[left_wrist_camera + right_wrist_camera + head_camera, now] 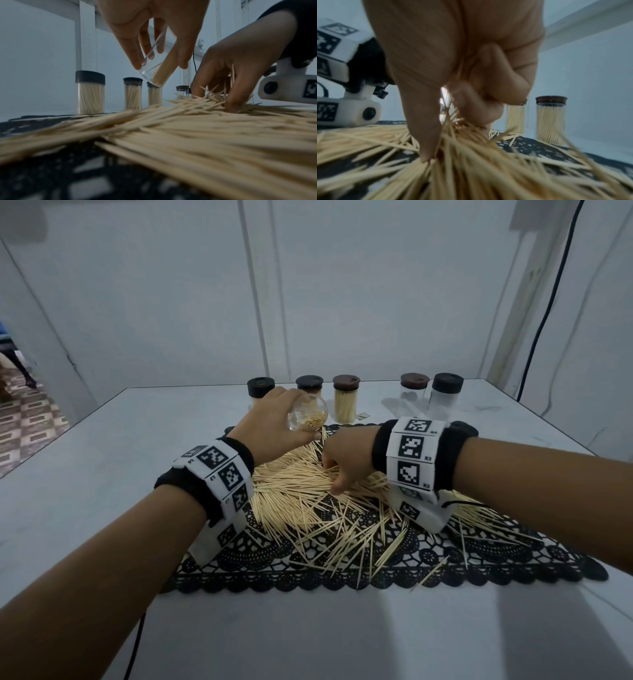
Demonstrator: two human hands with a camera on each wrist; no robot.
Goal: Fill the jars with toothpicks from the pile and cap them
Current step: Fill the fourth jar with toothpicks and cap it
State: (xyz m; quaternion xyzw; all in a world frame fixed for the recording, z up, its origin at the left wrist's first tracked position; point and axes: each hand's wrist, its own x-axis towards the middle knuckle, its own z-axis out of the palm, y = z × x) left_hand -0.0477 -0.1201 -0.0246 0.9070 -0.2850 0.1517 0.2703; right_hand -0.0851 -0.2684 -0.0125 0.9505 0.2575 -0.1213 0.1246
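- While the left hand grips one clear, uncapped plastic jar, tilted with its mouth toward the camera and partly filled with toothpicks, the right hand has its fingers curled down, pinching a clump out of the pale wooden toothpick pile
- Five capped clear jars stand in a row beyond the pile on the white table: three filled ones at the left of the row, two empty-looking ones at the right
- One black lace mat lies under the pile; its scalloped near edge stops well short of the table's near edge, and bare tabletop lies left of the pile
- From the head view the left hand hides part of the two leftmost jars
- Loose toothpicks are too many to count, and the right wrist view blurs them around the fingers
- A dark lid sits just behind the right wristband, partly hidden
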